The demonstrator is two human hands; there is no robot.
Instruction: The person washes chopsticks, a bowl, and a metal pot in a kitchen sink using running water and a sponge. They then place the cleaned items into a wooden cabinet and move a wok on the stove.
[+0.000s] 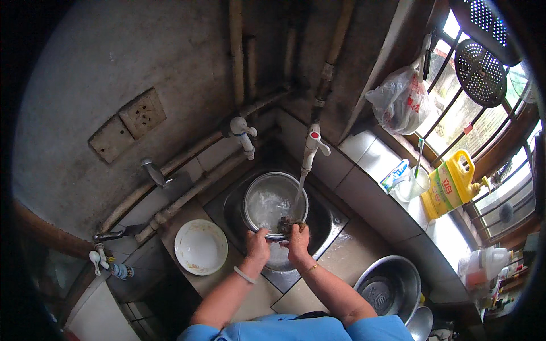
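A round metal pot (269,200) sits in the steel sink (330,232), with water in it. The plastic tap with a red mark (312,147) pours a stream into its right side. My left hand (258,248) grips the near-left rim. At the near-right rim, my right hand (299,242) holds a dark, rough scrubber (291,225), perhaps a steel wool pad; its fingers are partly hidden. Below the pot, between my wrists, part of another shiny round metal surface (279,255) shows in the sink.
A white bowl with food residue (201,247) stands left of the sink. To the right is a large metal basin (390,285). A second white tap (244,136) juts out behind the sink. On the tiled sill stand a yellow detergent jug (448,185) and a cup (413,185) with a toothbrush.
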